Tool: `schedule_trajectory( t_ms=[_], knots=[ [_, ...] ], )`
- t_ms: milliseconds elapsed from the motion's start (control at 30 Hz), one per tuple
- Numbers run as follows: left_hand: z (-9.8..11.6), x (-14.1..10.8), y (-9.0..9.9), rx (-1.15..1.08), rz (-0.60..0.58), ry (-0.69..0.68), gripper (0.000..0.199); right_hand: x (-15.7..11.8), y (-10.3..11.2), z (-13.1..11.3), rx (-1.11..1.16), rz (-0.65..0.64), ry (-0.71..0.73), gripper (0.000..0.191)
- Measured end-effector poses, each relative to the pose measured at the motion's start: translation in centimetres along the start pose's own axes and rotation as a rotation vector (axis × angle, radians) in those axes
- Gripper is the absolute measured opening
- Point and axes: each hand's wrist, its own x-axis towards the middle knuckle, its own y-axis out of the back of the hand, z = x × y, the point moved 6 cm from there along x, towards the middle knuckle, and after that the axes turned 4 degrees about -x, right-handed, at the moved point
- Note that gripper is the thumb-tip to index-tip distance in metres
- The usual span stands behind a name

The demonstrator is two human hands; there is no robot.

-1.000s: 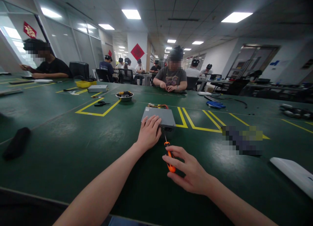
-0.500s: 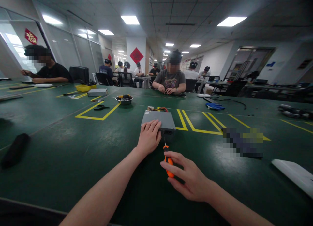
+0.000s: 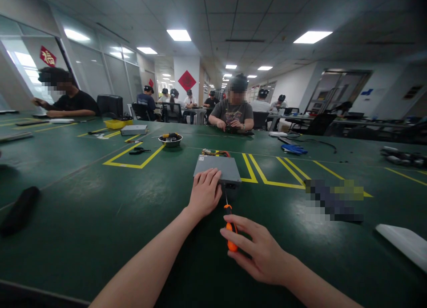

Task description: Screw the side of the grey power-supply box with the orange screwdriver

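A grey metal box (image 3: 220,166) with a socket on its near side and coloured wires (image 3: 216,153) behind it lies on the green table. My left hand (image 3: 206,193) rests on its near left part, fingers on the top and the thumb at the near side. An orange and black screwdriver (image 3: 230,237) is held between the fingers and thumb of my right hand (image 3: 251,248). Its shaft points away from me, and the tip meets the near face of the box below the socket; the exact contact spot is too small to tell.
A metal bowl (image 3: 170,140) with tools stands beyond, left of the box. Blue gloves (image 3: 293,149) lie back right, a white object (image 3: 402,241) at the right, a black object (image 3: 20,210) at the left. A person (image 3: 233,108) sits opposite.
The view has tilted up slightly, so box and hands appear a little lower. Both hands keep their holds. The person opposite has moved their hands slightly.
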Motion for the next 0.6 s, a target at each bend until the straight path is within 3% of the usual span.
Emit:
schedule_trajectory(
  t_ms=[167, 400, 600],
  knots=[
    [0.01, -0.03, 0.03, -0.001, 0.005, -0.002, 0.039, -0.26, 0.17, 0.23, 0.031, 0.147, -0.018, 0.022],
    [0.03, -0.04, -0.01, 0.015, 0.015, -0.003, 0.038, 0.06, 0.00, -0.06, -0.018, -0.008, 0.005, 0.032],
    [0.02, 0.01, -0.04, 0.026, 0.009, 0.000, 0.038, -0.49, 0.01, 0.68, 0.046, 0.152, -0.061, 0.024]
  ],
)
